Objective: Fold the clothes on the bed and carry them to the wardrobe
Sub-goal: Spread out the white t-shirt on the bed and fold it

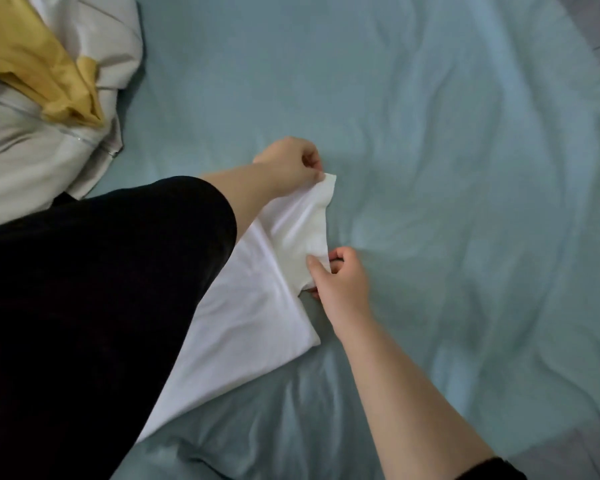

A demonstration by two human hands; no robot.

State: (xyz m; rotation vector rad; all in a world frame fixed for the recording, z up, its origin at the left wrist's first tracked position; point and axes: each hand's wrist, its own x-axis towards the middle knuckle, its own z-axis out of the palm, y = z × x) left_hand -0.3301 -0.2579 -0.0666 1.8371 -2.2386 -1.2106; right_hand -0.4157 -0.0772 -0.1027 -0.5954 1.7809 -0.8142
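- The white shirt (257,317) lies flat on the bed (465,168), mid-frame; an unfolded pile (49,98) sits at ten o'clock.
- My left hand (288,161) pinches the sleeve (302,223) corner at twelve o'clock. My right hand (342,282) pinches its hem at five, fingers closed on cloth.
- Light, limp, probably slippery: best held by edges and corners.

left grip (289,161) pinching farther out, right grip (340,282) pinching nearer
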